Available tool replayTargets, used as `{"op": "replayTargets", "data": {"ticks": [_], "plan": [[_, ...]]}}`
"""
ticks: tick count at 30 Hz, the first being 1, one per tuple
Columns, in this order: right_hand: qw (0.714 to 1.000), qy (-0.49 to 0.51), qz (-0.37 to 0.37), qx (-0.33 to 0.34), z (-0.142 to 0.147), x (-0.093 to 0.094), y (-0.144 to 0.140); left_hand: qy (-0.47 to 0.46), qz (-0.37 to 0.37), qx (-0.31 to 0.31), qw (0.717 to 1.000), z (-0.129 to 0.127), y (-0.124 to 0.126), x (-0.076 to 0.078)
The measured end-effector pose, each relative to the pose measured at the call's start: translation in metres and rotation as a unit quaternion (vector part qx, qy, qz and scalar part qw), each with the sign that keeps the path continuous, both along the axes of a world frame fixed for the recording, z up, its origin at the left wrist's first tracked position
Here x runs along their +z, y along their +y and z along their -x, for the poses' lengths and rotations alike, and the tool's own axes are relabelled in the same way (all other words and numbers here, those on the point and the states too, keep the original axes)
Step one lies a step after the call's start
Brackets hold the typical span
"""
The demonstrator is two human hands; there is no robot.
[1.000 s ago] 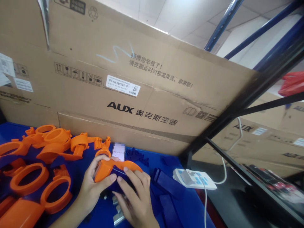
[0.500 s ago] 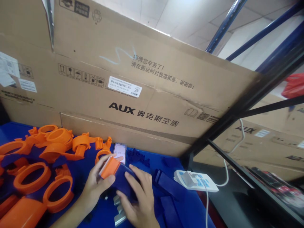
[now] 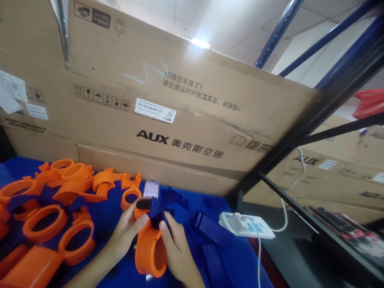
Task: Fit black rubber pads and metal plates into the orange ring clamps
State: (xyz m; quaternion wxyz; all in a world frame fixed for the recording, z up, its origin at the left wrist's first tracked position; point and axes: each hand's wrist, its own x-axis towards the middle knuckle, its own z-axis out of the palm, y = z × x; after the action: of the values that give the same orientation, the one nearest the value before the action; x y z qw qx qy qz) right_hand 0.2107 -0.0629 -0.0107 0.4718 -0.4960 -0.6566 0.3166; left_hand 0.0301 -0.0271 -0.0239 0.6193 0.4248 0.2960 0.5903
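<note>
Orange ring piece (image 3: 145, 254) is up in my two hands, over the near middle of the blue tabletop (image 3: 244, 262), with its ring hanging down toward me. A dark blue part (image 3: 156, 210) sits right against its far end, and a black roller (image 3: 144, 204) is there too. My left hand (image 3: 124, 226) has its fingers closed on the orange end by the roller. My right hand (image 3: 178, 242) has its fingers bent close around the blue part, with the thumb near the top of the ring.

I think this one is about half done. The roller looks to be in place, but I can't tell if the blue part is on tight. Lots more orange pieces (image 3: 70, 192) lie in a pile on the left. Some have blue bits by them, so maybe those are done. Long blue pieces (image 3: 213, 232) wait on the right, so there seems to be plenty left.
</note>
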Motion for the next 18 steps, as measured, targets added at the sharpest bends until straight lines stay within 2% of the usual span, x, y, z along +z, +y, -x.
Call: {"op": "replayTargets", "data": {"ticks": [4, 6, 10, 13, 15, 18], "plan": [[0.995, 0.070, 0.073, 0.014, 0.002, -0.009, 0.001, 0.050, -0.013, 0.017, 0.999, -0.001, 0.003, -0.002], [0.988, 0.123, 0.089, -0.008, 0.004, -0.012, 0.007, 0.053, -0.011, 0.006, 0.999, -0.002, 0.004, -0.004], [0.971, 0.218, 0.078, -0.055, 0.008, -0.014, 0.019, 0.035, -0.019, -0.043, 0.998, -0.007, -0.003, -0.006], [0.968, 0.228, 0.051, -0.090, 0.010, -0.012, 0.020, 0.059, -0.055, -0.067, 0.995, -0.008, -0.016, -0.007], [0.973, 0.216, 0.046, -0.067, 0.011, -0.008, 0.016, 0.100, -0.069, -0.064, 0.991, -0.005, -0.026, -0.008], [0.981, 0.181, 0.055, 0.031, 0.012, 0.000, 0.009, 0.147, -0.043, -0.023, 0.988, 0.005, -0.043, -0.006]]}}
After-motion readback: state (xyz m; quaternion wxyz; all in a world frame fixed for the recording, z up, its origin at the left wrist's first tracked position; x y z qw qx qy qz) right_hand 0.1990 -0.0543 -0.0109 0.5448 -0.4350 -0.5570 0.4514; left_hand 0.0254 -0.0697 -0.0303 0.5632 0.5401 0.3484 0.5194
